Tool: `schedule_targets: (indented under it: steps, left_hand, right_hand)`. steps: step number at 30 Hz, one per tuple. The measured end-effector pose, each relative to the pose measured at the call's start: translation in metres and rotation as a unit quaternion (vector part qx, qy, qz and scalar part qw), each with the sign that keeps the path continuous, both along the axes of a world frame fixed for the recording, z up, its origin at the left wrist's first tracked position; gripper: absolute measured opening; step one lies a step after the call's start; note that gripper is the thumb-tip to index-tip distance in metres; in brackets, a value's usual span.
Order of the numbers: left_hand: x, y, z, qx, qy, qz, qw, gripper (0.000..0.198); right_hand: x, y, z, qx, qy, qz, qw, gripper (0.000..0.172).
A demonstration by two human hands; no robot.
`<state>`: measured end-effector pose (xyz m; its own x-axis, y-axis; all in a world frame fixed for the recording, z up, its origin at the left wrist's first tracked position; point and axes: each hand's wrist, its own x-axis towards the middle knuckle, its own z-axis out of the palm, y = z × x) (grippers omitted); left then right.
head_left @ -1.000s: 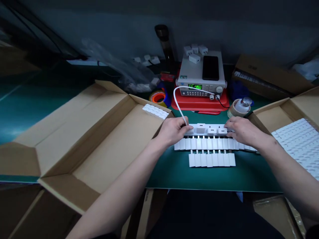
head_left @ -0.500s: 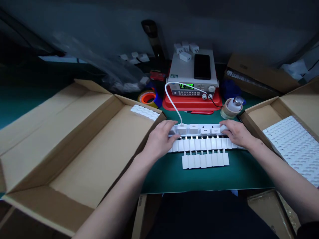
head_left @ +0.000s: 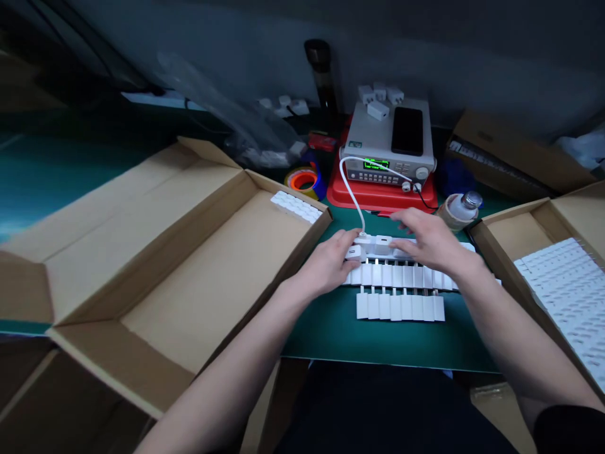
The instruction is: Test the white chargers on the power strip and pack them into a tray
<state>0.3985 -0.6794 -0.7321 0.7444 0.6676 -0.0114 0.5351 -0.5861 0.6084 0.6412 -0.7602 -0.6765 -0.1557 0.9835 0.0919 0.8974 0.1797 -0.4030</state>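
My left hand (head_left: 328, 265) rests at the left end of a white power strip (head_left: 466, 247) and is closed on a white charger (head_left: 352, 253). A white cable (head_left: 352, 197) runs from the bench tester (head_left: 378, 135) down to a charger plugged in beside it (head_left: 382, 244). Blurred by motion, my right hand (head_left: 428, 243) hovers over the strip's middle with fingers stretched out and nothing in them. Two rows of white chargers (head_left: 401, 307) lie on the green mat (head_left: 331, 328) just in front of the strip.
An open cardboard box (head_left: 189, 271) on the left holds a few chargers (head_left: 295, 207) at its far corner. Another box (head_left: 501, 233) on the right holds several rows of chargers (head_left: 562, 284). Behind are a black phone (head_left: 406, 129), an orange tape roll (head_left: 302, 183) and a bottle (head_left: 460, 207).
My right hand has moved left from the strip's right end to its middle and spread its fingers. My left hand has closed on a charger at the left end.
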Motion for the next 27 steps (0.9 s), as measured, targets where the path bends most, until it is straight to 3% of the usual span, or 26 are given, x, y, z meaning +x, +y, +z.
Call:
schedule_targets:
  steps: [4, 6, 10, 14, 17, 22, 25, 27]
  left_hand:
    - [0.010, -0.001, -0.009, 0.006, -0.002, 0.036, 0.999, 0.051]
    - [0.010, -0.001, -0.010, -0.017, -0.018, 0.040, 0.999, 0.048]
    - [0.010, -0.001, -0.007, -0.069, -0.033, 0.045, 0.996, 0.045]
    - [0.014, -0.003, -0.007, -0.123, -0.079, 0.055, 0.988, 0.044]
    - [0.013, -0.006, -0.006, -0.189, -0.192, 0.051, 0.962, 0.041]
    - [-0.008, 0.000, 0.022, -0.228, -0.307, 0.044, 0.923, 0.052]
    - [-0.032, 0.023, 0.045, -0.236, -0.311, 0.067, 0.918, 0.063]
    - [-0.053, 0.048, 0.051, -0.210, -0.299, 0.131, 0.922, 0.068]
  right_hand:
    - [-0.046, 0.035, -0.013, 0.014, 0.040, 0.043, 0.998, 0.007]
    - [-0.048, 0.039, -0.017, 0.045, 0.099, 0.047, 0.993, 0.006]
    - [-0.023, 0.025, -0.019, 0.100, 0.223, -0.021, 0.969, 0.002]
    - [-0.009, 0.009, -0.021, 0.070, 0.155, 0.001, 0.985, 0.005]
    - [-0.011, 0.005, -0.021, 0.079, 0.102, 0.033, 0.991, 0.008]
    - [-0.013, 0.004, -0.019, 0.096, 0.050, 0.086, 0.990, 0.009]
    - [-0.012, 0.003, -0.020, 0.102, 0.035, 0.111, 0.988, 0.009]
    - [-0.012, 0.003, -0.023, 0.125, 0.016, 0.110, 0.986, 0.011]
